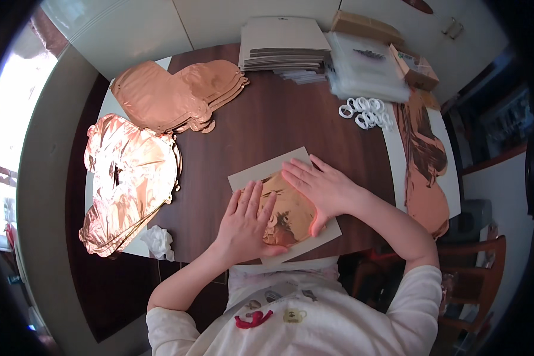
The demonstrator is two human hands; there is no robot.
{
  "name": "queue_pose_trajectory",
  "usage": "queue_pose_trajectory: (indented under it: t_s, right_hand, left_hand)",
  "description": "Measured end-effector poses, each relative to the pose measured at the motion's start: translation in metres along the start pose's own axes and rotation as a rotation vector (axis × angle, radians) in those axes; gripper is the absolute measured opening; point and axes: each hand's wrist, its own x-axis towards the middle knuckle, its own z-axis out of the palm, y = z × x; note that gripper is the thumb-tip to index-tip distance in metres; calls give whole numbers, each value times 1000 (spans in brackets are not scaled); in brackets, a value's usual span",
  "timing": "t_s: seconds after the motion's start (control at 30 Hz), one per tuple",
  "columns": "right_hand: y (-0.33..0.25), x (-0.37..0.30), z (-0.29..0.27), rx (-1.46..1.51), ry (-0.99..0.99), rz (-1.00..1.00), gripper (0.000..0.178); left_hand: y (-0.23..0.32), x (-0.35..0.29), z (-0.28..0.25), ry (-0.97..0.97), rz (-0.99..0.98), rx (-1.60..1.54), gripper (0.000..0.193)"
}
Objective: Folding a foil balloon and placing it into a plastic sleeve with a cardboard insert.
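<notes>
A folded rose-gold foil balloon (289, 215) lies on a pale cardboard sheet (249, 173) at the near edge of the table. My left hand (242, 224) rests flat over its left side, fingers stretched out and pointing away from me. Across its right edge lies my right hand (325, 188), also flat, with the fingers angled toward the far left and the thumb stretched down along the foil. Neither hand grips anything. Parts of the balloon and the sheet are hidden under my palms.
Flat foil balloons are piled at the far left (154, 98) and near left (133, 172), beside crumpled white paper (159, 242). At the back stand stacked cardboard sheets (285, 41), clear plastic bags (365, 65) and white rings (368, 111). More foil (424, 178) hangs over the right side.
</notes>
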Motion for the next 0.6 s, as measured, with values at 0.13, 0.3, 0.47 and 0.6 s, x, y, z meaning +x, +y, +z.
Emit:
queue_pose_trajectory:
  t_s: [0.13,0.3,0.47,0.6]
  right_hand:
    - [9,-1,1,-3,-14,-63,140]
    - [10,-1,-2,-8,-36,-81,141]
    - [10,1,-1,12,-23,-91,143]
    - [10,0,4,45,-25,-88,143]
  left_hand:
    - [-12,-8,-3,-19,15,45,118]
    - [-19,-14,-14,-91,10,91,124]
    - [-21,-22,-11,-47,-31,99,122]
    - [-5,-49,-8,64,-143,-13,105]
